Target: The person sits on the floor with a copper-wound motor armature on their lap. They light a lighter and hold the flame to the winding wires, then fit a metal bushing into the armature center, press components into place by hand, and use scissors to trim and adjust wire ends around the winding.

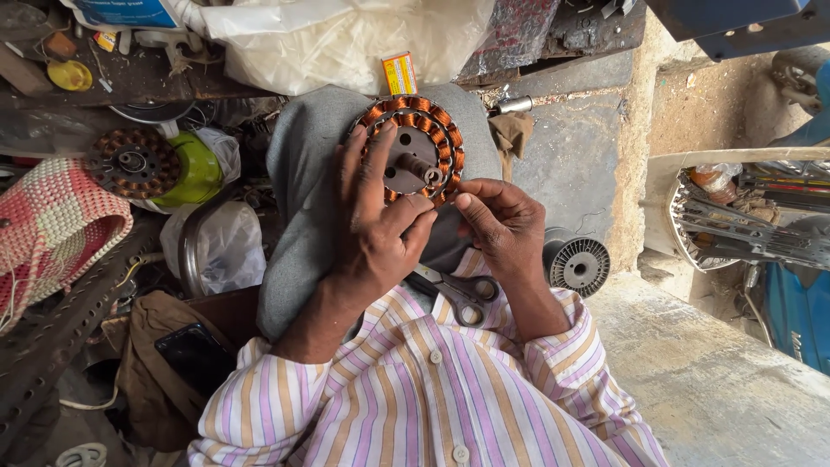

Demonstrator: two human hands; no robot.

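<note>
My left hand [372, 233] lies over the motor winding [413, 149], a round metal disc with copper coils around its rim, which rests on my knee in grey trousers [298, 186]. The fingers of this hand are spread on the disc's left side and the thumb presses at its lower edge, so my left grip holds the winding steady. My right hand [501, 227] is just beside it at the lower right edge of the disc; its thumb and first finger are pinched together there, but I cannot tell what is between them, it is too thin to see. A pair of scissors [462, 294] lies on my lap below both hands. At the left a second copper winding [132, 162] sits on a green pot [197, 173], and at the right a grey spool [579, 265] stands on the concrete floor [709, 380].
</note>
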